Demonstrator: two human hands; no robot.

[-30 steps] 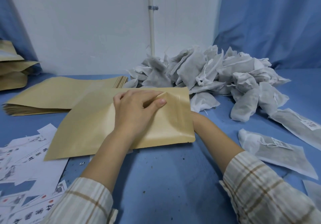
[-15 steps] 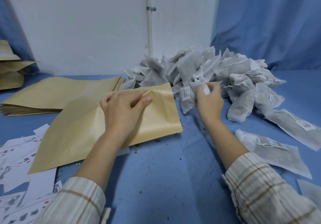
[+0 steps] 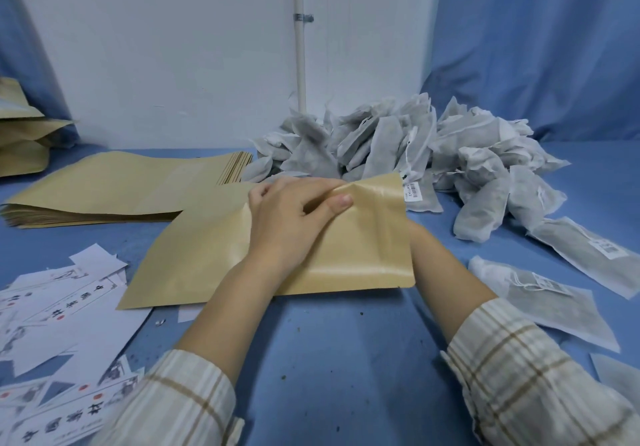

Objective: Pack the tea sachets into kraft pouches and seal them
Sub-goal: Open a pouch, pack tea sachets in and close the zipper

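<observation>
Far left edge of the blue tabletop (image 3: 329, 359): a few filled kraft bags (image 3: 20, 140), stood against the curtain. Near left corner: loose white printed labels (image 3: 62, 310), scattered and overlapping.

Left of centre, toward the back edge: a flat stack of empty kraft pouches (image 3: 114, 182).

Centre: one kraft pouch (image 3: 214, 258) lying tilted across the tabletop, its mouth toward the back right, overlapping the stack's near corner. Left hand (image 3: 294, 220) rests on top of it, thumb and fingers curled, pinching the upper lip of the mouth so the paper buckles.

Just right of that: the right forearm runs under or into the pouch's right end. Right hand is hidden by the pouch; cannot tell whether it is spread or holding anything.

Back, centre to right: a big heap of white tea sachets (image 3: 415, 154), strings and tags showing, touching the pouch's mouth edge. Right edge: several flat sachets (image 3: 561, 300) lying apart from the heap.

Both sleeves plaid, at the near edge.
</observation>
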